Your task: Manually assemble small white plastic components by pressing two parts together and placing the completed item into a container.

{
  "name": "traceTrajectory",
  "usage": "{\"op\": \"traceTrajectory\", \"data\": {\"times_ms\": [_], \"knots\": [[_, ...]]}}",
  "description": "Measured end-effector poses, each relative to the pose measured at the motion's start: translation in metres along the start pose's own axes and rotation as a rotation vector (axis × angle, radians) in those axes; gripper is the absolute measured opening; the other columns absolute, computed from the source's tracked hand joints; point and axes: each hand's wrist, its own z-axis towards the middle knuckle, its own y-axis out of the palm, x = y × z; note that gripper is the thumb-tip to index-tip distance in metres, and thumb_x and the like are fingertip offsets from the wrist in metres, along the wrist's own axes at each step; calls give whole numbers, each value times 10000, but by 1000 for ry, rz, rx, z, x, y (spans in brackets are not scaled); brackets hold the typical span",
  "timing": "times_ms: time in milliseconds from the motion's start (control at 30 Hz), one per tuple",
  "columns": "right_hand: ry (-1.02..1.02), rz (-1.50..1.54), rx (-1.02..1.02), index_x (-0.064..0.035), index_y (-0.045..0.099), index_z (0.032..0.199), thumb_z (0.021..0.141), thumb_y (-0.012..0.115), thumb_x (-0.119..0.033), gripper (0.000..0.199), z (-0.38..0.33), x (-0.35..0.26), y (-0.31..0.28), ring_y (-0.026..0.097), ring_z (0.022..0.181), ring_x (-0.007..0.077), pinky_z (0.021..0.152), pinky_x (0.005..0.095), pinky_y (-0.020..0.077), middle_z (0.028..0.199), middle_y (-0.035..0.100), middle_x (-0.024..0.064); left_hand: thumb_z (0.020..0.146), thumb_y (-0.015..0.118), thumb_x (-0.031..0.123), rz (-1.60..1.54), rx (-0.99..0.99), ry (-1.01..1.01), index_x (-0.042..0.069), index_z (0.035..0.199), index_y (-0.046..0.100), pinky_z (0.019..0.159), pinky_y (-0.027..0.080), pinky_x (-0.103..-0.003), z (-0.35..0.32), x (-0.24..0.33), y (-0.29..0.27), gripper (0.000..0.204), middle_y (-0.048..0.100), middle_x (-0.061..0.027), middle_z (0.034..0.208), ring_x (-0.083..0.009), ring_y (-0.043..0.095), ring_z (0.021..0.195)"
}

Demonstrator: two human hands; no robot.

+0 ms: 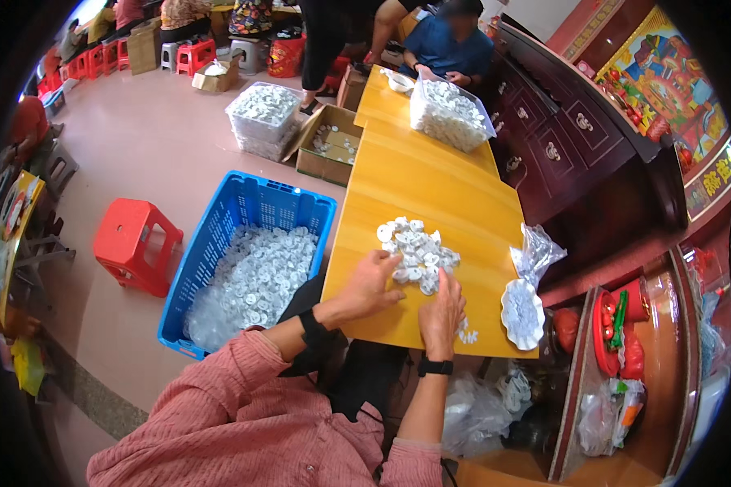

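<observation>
A heap of small white plastic pieces (414,250) lies on the yellow wooden table (430,191) in front of me. My left hand (371,282) rests flat on the table at the heap's near left edge, fingers spread and touching the pieces. My right hand (442,310) lies palm down at the heap's near right edge, fingers among the pieces; whether it grips any is hidden. A few loose white pieces (467,334) sit by my right wrist. Both wrists wear black bands.
A blue crate (219,235) of bagged white pieces stands on the floor to my left, beside a red stool (134,243). A white dish (521,312) and a clear bag (534,253) sit at the table's right edge. A person in blue (451,49) sits at the far end behind a clear tub (451,114).
</observation>
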Motion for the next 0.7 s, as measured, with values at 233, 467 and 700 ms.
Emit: {"op": "traceTrajectory", "data": {"times_ms": [233,467,700], "knots": [[-117,80,7,-144,543,1362,806,535,76,598,-20,-19,-4,501,1203,377,1010,473,416,1345,539,102,726,820,179,211,-65,145,30,1322,570,1004,451,-452,-2,-1,14,663,517,-239,1302,-412,508,1173],[-238,164,24,-100,538,1367,793,535,75,600,-40,-29,0,503,1198,380,999,466,419,1308,551,138,720,790,101,120,-16,192,-2,1198,617,937,467,-432,-26,4,8,519,557,-229,1169,-401,535,1081],[-177,353,131,-12,469,1401,786,540,89,627,-54,-21,-3,449,1276,431,1083,497,361,1359,480,233,745,748,5,21,36,167,-8,1251,587,834,540,-382,-46,9,4,531,532,-215,1213,-361,581,1049]]}}
